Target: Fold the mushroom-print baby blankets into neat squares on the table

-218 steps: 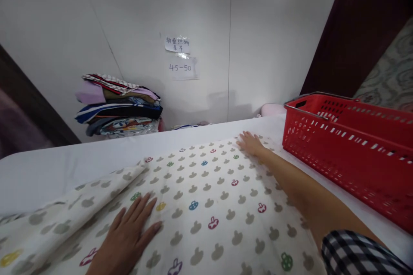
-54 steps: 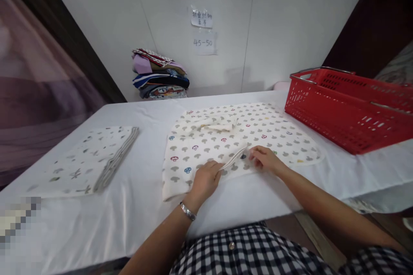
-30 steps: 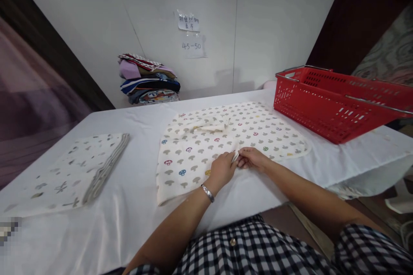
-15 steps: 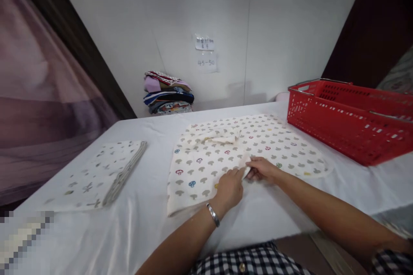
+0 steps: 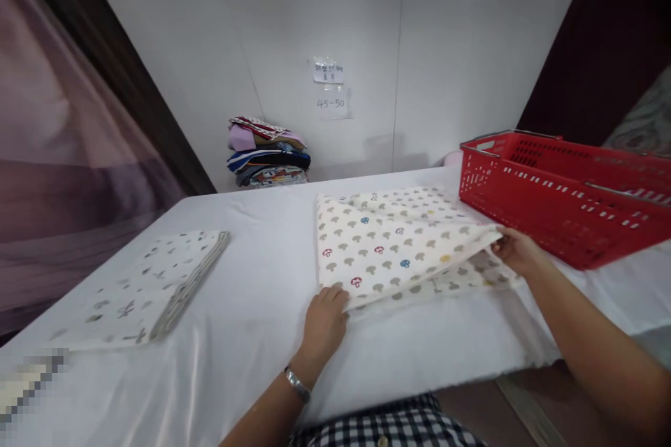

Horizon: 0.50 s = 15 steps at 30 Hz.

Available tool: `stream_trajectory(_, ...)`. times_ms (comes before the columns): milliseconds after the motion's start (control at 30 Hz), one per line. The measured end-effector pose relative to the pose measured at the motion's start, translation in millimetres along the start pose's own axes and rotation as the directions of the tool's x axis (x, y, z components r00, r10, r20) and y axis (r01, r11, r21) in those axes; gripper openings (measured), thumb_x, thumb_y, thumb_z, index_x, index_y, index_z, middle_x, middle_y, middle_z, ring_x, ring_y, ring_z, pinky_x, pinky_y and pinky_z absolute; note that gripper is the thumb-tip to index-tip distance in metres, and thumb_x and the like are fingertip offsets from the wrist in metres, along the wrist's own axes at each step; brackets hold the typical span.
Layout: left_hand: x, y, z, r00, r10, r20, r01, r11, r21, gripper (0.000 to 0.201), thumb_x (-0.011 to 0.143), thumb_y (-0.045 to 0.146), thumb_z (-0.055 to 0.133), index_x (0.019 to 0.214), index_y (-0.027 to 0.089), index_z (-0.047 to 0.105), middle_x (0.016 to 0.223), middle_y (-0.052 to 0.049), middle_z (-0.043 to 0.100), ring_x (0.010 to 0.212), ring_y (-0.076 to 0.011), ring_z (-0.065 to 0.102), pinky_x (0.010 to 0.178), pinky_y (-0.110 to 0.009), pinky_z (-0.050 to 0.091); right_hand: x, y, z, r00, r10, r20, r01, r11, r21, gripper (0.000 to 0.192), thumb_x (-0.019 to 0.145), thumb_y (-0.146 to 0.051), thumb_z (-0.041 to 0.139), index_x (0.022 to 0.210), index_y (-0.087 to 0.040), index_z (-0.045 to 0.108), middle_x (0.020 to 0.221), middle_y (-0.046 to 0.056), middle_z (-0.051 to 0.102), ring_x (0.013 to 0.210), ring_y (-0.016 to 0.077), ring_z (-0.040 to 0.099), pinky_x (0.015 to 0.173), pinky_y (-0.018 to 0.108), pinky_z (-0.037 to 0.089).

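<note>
— The mushroom-print cloth [image 5: 393, 244] lies folded over on itself on the white table [image 5: 251, 335], just in front of the red basket [image 5: 566, 188], its upper layer raised a little above the lower one along the near edge

— And the hands?

— The left hand [image 5: 325, 321] presses on the near left corner of the fold, fingers curled onto the cloth edge. The right hand [image 5: 516, 251] is at the right corner, fingers pinched shut on the top layer, holding that corner just off the layer beneath

— What's off to the side?

— A second folded cloth [image 5: 152, 279] with a sparse grey print sits well apart on the left of the table. Against the back wall there's a stack of folded fabrics [image 5: 267, 154], and above it two paper notes [image 5: 330, 87] are taped up, the lower one reading 45-50
</note>
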<state>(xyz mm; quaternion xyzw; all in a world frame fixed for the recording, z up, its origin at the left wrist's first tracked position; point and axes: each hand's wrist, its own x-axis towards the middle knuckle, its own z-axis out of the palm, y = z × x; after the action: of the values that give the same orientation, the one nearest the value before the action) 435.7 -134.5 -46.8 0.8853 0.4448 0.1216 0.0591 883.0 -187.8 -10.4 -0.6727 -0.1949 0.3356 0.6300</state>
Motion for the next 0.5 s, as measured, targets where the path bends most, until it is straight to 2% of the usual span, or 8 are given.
stream_trajectory(67, -1.4, 1.0, 2.6, 0.999, 0.03, -0.015, -0.03, 1.0, -0.001, 0.037, 0.07, 0.0, 0.051, 0.1, 0.019, 0.062, 0.113, -0.006, 0.062, 0.106, -0.022, 0.052, 0.087, -0.035, 0.042, -9.4, 21.6, -4.2, 0.989, 0.141, 0.041, -0.142, 0.99, 0.005, 0.019, 0.082, -0.015, 0.048, 0.064, -0.02, 0.049, 0.052, 0.001, 0.052, 0.041, 0.0116, 0.048, 0.037, 0.021, 0.04)
stream_trajectory(133, -0.5, 0.2, 3.0, 0.998, 0.056, -0.03, -0.055, 0.998, 0.005, 0.038, 0.07, -0.001, 0.05, 0.098, 0.02, 0.063, 0.108, -0.006, 0.064, 0.104, -0.0222, 0.053, 0.086, -0.036, 0.042, -16.5, 32.3, 0.4, 0.975, 0.209, 0.069, -0.208, 0.978, -0.026, 0.019, 0.081, -0.011, 0.049, 0.063, -0.019, 0.048, 0.048, 0.0, 0.05, 0.039, 0.011, 0.046, 0.036, 0.02, 0.039)
stream_trajectory(200, 2.7, -2.3, 1.5, 0.996, 0.071, -0.057, -0.07, 0.997, 0.015, 0.037, 0.069, -0.001, 0.049, 0.095, 0.02, 0.064, 0.107, -0.005, 0.065, 0.103, -0.0224, 0.055, 0.085, -0.036, 0.043, -17.2, 28.7, 10.6, 0.97, 0.225, 0.088, -0.222, 0.974, -0.04, 0.019, 0.08, -0.01, 0.05, 0.063, -0.018, 0.048, 0.046, -0.001, 0.05, 0.038, 0.011, 0.046, 0.037, 0.02, 0.039)
stream_trajectory(267, 8.0, -4.6, -1.9, 0.991, 0.088, -0.101, -0.086, 0.996, 0.025, 0.037, 0.069, -0.001, 0.048, 0.094, 0.02, 0.065, 0.105, -0.005, 0.065, 0.101, -0.0224, 0.056, 0.085, -0.036, 0.045, -10.0, 9.9, 22.0, 0.976, 0.198, 0.088, -0.196, 0.98, -0.027, 0.017, 0.08, -0.01, 0.051, 0.064, -0.017, 0.05, 0.046, 0.0, 0.05, 0.039, 0.0114, 0.047, 0.037, 0.02, 0.04)
stream_trajectory(400, 21.4, -0.5, -10.8, 0.963, 0.143, -0.228, -0.136, 0.99, 0.045, 0.036, 0.071, 0.004, 0.046, 0.097, 0.02, 0.065, 0.102, -0.005, 0.066, 0.099, -0.0223, 0.056, 0.085, -0.035, 0.045, 18.7, -59.6, 27.9, 0.997, 0.046, 0.058, -0.049, 0.997, 0.056, 0.01, 0.083, -0.012, 0.049, 0.075, -0.015, 0.056, 0.056, 0.0, 0.057, 0.048, 0.009, 0.052, 0.045, 0.016, 0.043)
stream_trajectory(433, 24.1, 2.6, -12.3, 0.956, 0.156, -0.25, -0.148, 0.988, 0.049, 0.036, 0.072, 0.005, 0.045, 0.098, 0.02, 0.065, 0.102, -0.005, 0.066, 0.099, -0.0223, 0.056, 0.084, -0.035, 0.045, 25.3, -76.8, 23.4, 0.998, -0.039, 0.043, 0.034, 0.995, 0.097, 0.011, 0.085, -0.015, 0.048, 0.08, -0.016, 0.057, 0.061, -0.001, 0.06, 0.053, 0.0079, 0.054, 0.049, 0.015, 0.044)
stream_trajectory(467, 26.1, 6.0, -12.9, 0.95, 0.167, -0.262, -0.16, 0.986, 0.05, 0.036, 0.073, 0.006, 0.044, 0.099, 0.021, 0.065, 0.103, -0.005, 0.066, 0.099, -0.0223, 0.056, 0.084, -0.035, 0.045, 30.4, -90.6, 16.8, 0.979, -0.2, 0.049, 0.19, 0.968, 0.162, 0.011, 0.087, -0.017, 0.047, 0.085, -0.017, 0.058, 0.066, -0.001, 0.062, 0.057, 0.008, 0.056, 0.053, 0.015, 0.046)
stream_trajectory(500, 27.4, 9.1, -12.7, 0.948, 0.179, -0.263, -0.172, 0.984, 0.048, 0.037, 0.074, 0.006, 0.043, 0.1, 0.021, 0.065, 0.103, -0.005, 0.065, 0.099, -0.0222, 0.056, 0.084, -0.035, 0.046, 33.6, -99.6, 8.4, 0.961, -0.277, 0.021, 0.27, 0.948, 0.17, 0.011, 0.087, -0.019, 0.047, 0.088, -0.017, 0.057, 0.068, -0.001, 0.062, 0.058, 0.0076, 0.056, 0.053, 0.015, 0.046)
